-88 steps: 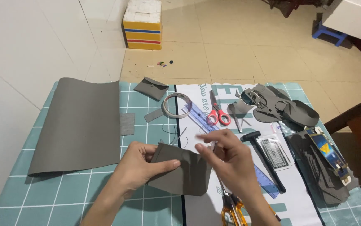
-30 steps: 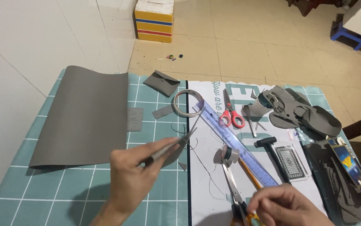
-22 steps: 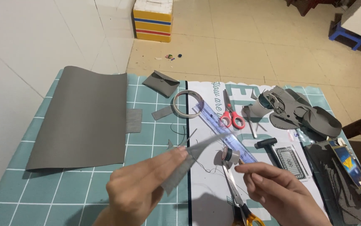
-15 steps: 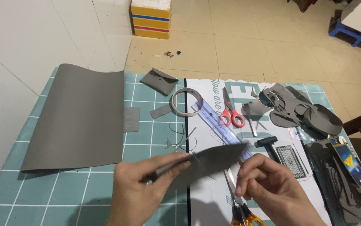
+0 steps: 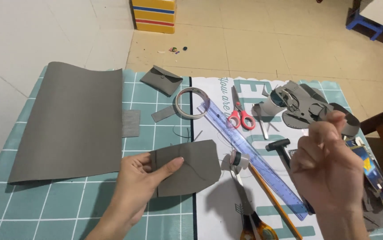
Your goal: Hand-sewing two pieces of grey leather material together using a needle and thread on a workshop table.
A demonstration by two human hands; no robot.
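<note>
A large grey sheet (image 5: 69,122) lay at the mat's left side. Just right of it, the left hand (image 5: 136,186) reached up from the lower edge, thumb and fingers pinching the left end of a cut grey leather piece (image 5: 187,168), which was held flat above the green cutting mat (image 5: 67,209). Farther right lay a tape roll (image 5: 191,103), red scissors (image 5: 240,116) and a blue ruler (image 5: 253,158). The right hand (image 5: 329,166) was raised, fingertips pinched together; whether it held a thread could not be told.
</note>
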